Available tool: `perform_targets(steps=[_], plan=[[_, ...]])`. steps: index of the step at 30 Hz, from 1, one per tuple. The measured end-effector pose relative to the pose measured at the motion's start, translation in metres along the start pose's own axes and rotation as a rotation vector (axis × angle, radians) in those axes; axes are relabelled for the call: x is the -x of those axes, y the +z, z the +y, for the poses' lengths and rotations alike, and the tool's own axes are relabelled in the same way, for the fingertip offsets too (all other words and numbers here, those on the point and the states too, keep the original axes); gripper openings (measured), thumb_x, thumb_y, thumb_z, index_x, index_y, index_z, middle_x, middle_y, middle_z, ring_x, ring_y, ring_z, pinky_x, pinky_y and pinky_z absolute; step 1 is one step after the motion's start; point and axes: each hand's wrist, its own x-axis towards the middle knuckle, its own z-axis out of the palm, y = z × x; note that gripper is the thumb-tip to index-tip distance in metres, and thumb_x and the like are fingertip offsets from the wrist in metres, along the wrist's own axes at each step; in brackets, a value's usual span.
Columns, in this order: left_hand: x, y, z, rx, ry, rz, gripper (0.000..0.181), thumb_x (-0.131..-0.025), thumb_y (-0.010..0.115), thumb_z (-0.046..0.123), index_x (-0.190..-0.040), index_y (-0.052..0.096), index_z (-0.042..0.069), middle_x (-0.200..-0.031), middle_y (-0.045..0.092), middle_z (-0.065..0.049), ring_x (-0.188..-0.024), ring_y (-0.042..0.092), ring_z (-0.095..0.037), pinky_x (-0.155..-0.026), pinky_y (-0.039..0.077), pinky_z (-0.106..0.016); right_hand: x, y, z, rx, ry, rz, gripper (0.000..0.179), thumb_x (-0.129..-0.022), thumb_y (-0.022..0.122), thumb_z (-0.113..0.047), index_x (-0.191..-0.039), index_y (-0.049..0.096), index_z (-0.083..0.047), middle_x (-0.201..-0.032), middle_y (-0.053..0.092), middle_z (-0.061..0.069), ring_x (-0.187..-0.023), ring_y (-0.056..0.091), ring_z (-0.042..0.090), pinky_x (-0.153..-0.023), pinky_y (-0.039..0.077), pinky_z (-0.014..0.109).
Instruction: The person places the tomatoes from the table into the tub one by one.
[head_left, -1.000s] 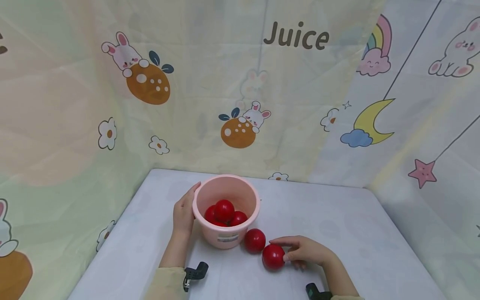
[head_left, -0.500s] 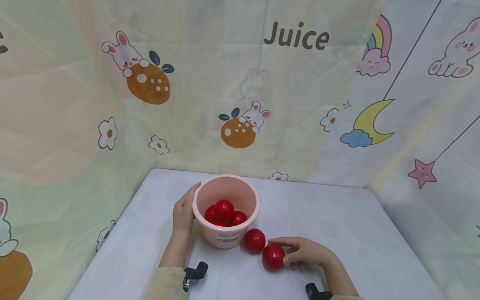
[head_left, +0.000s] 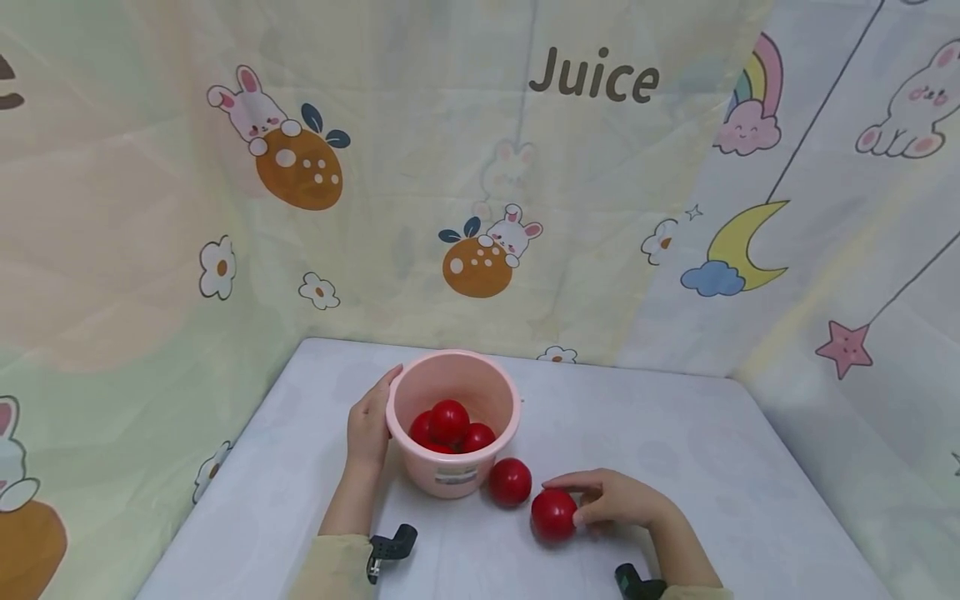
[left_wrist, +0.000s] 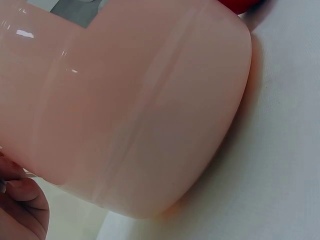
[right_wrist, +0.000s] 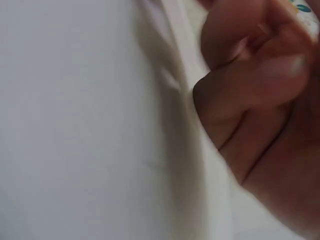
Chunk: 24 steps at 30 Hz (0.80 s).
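My left hand (head_left: 369,423) holds a pink plastic bucket (head_left: 442,477) by its left side, fingers at the rim; the left wrist view shows curled fingers (left_wrist: 25,197) beside the bucket wall (left_wrist: 140,100). Inside the bucket lie several shiny red balls (head_left: 449,421). Just right of its base, another red ball (head_left: 510,482) rests on the table. My right hand (head_left: 618,500) pinches a further red ball (head_left: 553,515), thumb on its right side and forefinger over its top. In the right wrist view the hand's curled fingers (right_wrist: 255,85) show, but the ball is hidden.
A white-covered table (head_left: 660,433) carries everything. Patterned cloth walls (head_left: 405,167) with rabbits and flowers rise behind it and on both sides. A black wrist mount (head_left: 392,543) sits on the left forearm, with a similar mount (head_left: 639,582) on the right.
The right hand's ball has shifted slightly right, opening a gap to the neighbouring ball. The left hand and bucket have stayed in place.
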Motion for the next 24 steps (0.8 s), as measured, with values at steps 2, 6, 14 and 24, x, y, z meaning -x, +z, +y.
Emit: perform_targets(steps=[2,6,14,24], plan=[[0.000,0.000,0.000,0.003,0.001,0.000,0.043,-0.091,0.044,0.073,-0.127,0.058,0.055,-0.135,0.058,0.025,-0.127,0.056,-0.005,-0.088,0.057,-0.029,0.003,-0.008,-0.004,0.026,-0.012,0.005,0.055,-0.081,0.077,-0.035,-0.134,0.062,-0.031,-0.124,0.065,0.001,-0.077,0.062,0.018,-0.060,0.053,0.028],[0.000,0.000,0.000,0.008,0.005,0.003,0.044,-0.090,0.044,0.073,-0.127,0.058,0.054,-0.135,0.059,0.025,-0.125,0.057,-0.006,-0.083,0.058,-0.029,0.007,-0.027,-0.016,0.080,-0.054,0.005,0.056,-0.084,0.074,-0.037,-0.137,0.059,-0.027,-0.123,0.065,0.003,-0.064,0.061,0.014,-0.052,0.049,0.024],[0.001,0.000,0.001,0.029,-0.001,-0.009,0.045,-0.090,0.045,0.073,-0.128,0.059,0.052,-0.135,0.059,0.025,-0.127,0.056,-0.005,-0.090,0.057,-0.030,0.005,-0.061,-0.052,0.161,-0.132,0.033,0.061,-0.085,0.073,-0.035,-0.142,0.055,-0.018,-0.123,0.065,0.004,-0.062,0.063,0.019,-0.052,0.051,0.027],[0.000,0.001,-0.001,0.048,-0.003,-0.012,0.046,-0.090,0.044,0.073,-0.128,0.059,0.052,-0.136,0.058,0.024,-0.130,0.055,-0.006,-0.096,0.055,-0.035,-0.009,-0.088,-0.106,0.226,-0.224,0.017,0.062,-0.082,0.077,-0.031,-0.140,0.057,-0.020,-0.120,0.066,0.006,-0.065,0.063,0.022,-0.053,0.053,0.030]])
